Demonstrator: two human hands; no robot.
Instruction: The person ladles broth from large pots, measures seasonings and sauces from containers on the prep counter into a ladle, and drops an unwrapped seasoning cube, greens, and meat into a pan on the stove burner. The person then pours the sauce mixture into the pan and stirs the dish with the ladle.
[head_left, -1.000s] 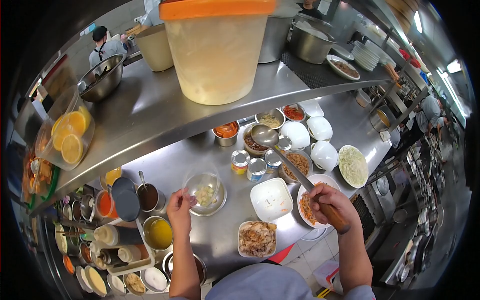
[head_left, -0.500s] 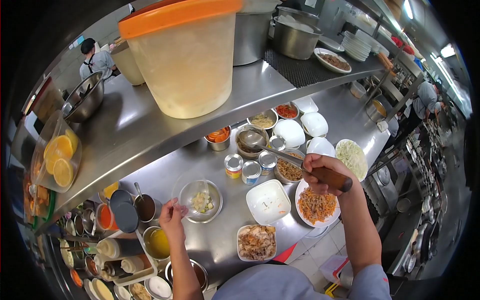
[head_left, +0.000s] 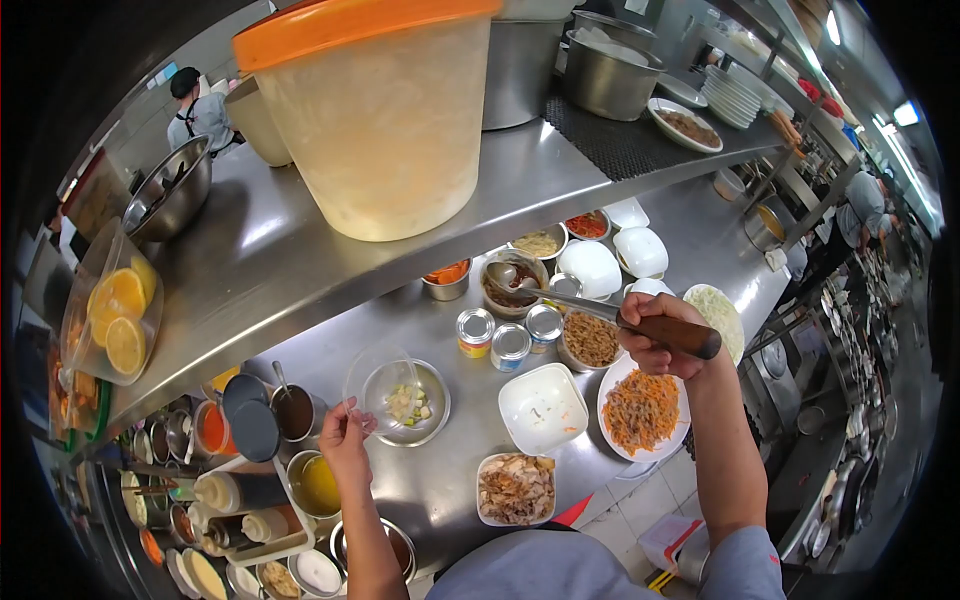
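My right hand (head_left: 655, 335) is wrapped round the wooden handle of a metal ladle (head_left: 575, 303), whose bowl dips into a metal container of dark sauce (head_left: 508, 272). Between its fingers, my left hand (head_left: 345, 425) pinches the rim of a clear plastic bowl (head_left: 372, 385). That clear bowl is held over a steel bowl (head_left: 432, 425), and pale chopped pieces (head_left: 405, 402) show through it. Just below my right hand lies a plate of shredded orange and brown food (head_left: 640, 412). To its left are a nearly empty white square dish (head_left: 543, 408) and a dish of sliced meat (head_left: 516, 489).
Overhead, a steel shelf (head_left: 300, 290) holds a large orange-rimmed tub (head_left: 370, 130). Cans (head_left: 510, 345) stand mid-table. Sauce pots and squeeze bottles (head_left: 265, 525) crowd the left. Co-workers (head_left: 200, 110) are at the back left and far right.
My right hand has lowered the ladle, and its bowl has gone from above the containers into the dark sauce. My left hand keeps its pinch on the clear bowl. The view has shifted slightly.
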